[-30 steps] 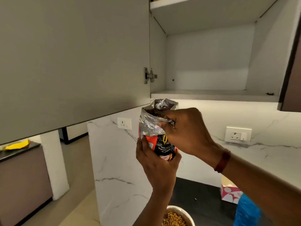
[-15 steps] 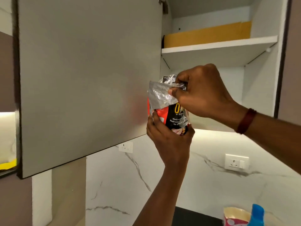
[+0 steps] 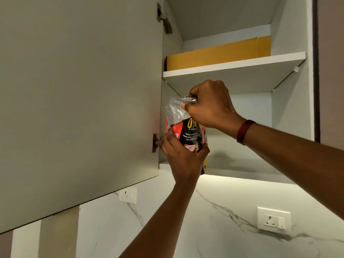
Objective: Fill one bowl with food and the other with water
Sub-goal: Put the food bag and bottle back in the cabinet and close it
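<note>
A red and black food bag (image 3: 189, 133) with a crumpled silver top is held up at the mouth of the open wall cabinet, level with its lower shelf (image 3: 242, 171). My left hand (image 3: 183, 157) grips the bag's lower part from below. My right hand (image 3: 208, 105) pinches the folded silver top from above. Neither bowl is in view.
The grey cabinet door (image 3: 78, 101) stands open at the left, with its hinges at the inner edge. A yellow-brown box (image 3: 219, 54) lies on the upper shelf (image 3: 234, 66). Below are a marble-look wall and two white sockets (image 3: 273, 220).
Both hands have lifted the bag from counter height up to the cabinet's lower shelf. My view has tilted upward, so the bowl of food and the counter have dropped out of sight.
</note>
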